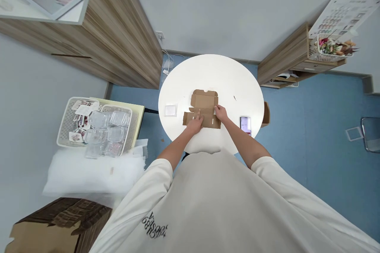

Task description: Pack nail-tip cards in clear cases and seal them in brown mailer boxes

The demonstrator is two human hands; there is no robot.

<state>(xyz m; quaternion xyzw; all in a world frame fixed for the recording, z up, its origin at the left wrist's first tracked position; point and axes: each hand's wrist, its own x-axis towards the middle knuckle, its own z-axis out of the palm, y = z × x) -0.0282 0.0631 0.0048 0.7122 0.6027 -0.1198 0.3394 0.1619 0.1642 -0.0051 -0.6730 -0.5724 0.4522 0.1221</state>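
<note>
A brown cardboard box [204,101], unfolded into a flat sheet with creases and side flaps, lies on the round white table [208,71]. My left hand [194,125] rests on its near left part, fingers stretched out and pressing on the cardboard. At the right edge, near the middle fold, my right hand [221,114] grips the cardboard between thumb and fingers. To the left of the sheet is a small clear plastic case [170,110]. A phone [245,124] with a lit screen lies to the right, beside my right forearm.
A small dark object [234,97] lies on the table's right side. At left, white baskets [67,124] hold clear plastic packs and cards, near white foam wrap [95,172] and cardboard stacks [44,233]. A wooden cabinet [127,27] and a shelf unit [285,57] stand beyond.
</note>
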